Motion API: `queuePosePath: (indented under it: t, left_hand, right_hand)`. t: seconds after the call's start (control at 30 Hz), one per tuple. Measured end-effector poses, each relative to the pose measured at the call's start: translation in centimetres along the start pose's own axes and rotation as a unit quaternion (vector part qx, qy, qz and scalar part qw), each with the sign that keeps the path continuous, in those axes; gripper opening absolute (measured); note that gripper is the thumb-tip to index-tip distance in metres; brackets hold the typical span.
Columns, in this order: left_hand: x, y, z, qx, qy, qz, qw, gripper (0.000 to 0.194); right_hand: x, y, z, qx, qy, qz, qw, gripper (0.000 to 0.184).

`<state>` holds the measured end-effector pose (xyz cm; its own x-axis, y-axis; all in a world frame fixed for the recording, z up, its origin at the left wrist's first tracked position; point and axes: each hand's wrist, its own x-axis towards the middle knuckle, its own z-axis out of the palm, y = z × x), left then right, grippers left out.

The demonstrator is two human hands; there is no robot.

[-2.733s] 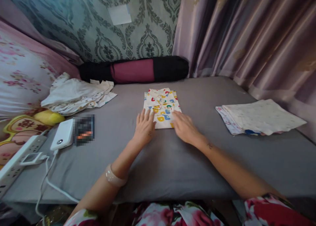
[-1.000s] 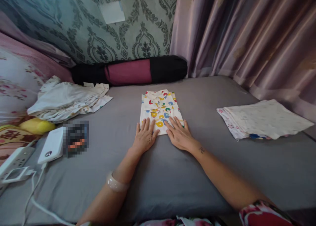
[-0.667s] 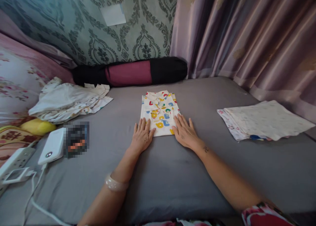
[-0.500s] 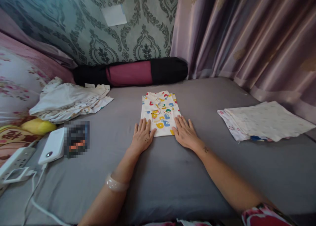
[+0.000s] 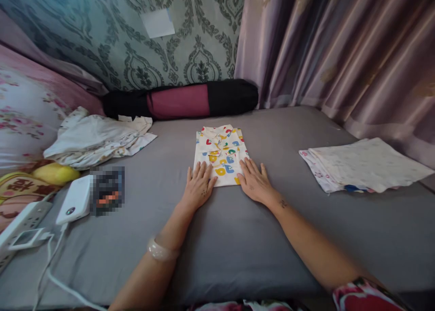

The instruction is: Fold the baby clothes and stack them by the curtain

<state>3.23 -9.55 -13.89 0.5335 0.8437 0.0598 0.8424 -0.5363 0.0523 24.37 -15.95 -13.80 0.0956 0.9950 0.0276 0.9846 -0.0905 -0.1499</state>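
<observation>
A white collared shirt (image 5: 220,159) with a print of red, yellow, blue and green shapes lies folded into a neat rectangle, its collar toward the wall. My left hand (image 5: 200,184) rests flat on its near left corner, fingers stretched out. On the near right corner lies my right hand (image 5: 254,180), palm down, fingers slightly spread. Neither hand grips the cloth. The shirt's two near corners are partly hidden under my hands.
A heap of white clothes (image 5: 98,136) lies at the left; folded clothes (image 5: 370,166) are at the right. A bolster-like black and maroon bag (image 5: 178,101) lines the wall. Near left are a white power bank (image 5: 75,200), a power strip (image 5: 23,227), cables and a blurred-out object.
My left hand has shifted slightly to the right on the shirt's edge. My right hand and the folded shirt stay nearly in place; the view moves a little.
</observation>
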Motion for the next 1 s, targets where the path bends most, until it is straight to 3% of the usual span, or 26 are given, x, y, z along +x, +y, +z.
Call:
queuePosePath:
  t: [0.27,0.57,1.0]
  left_hand:
    - [0.4,0.3,0.0,0.015,0.018,0.027,0.999,0.06]
    - [0.8,1.1,0.3,-0.011,-0.01,0.077,0.997,0.062]
    - [0.2,0.9,-0.2,-0.018,-0.019,0.093,0.995,0.064]
  right_hand:
    - [0.2,-0.8,-0.8,-0.005,0.033,-0.057,0.998,0.057]
    - [0.2,-1.2,-0.4,0.01,-0.018,-0.092,0.996,0.059]
    - [-0.4,-0.8,-0.4,0.016,-0.021,-0.111,0.993,0.061]
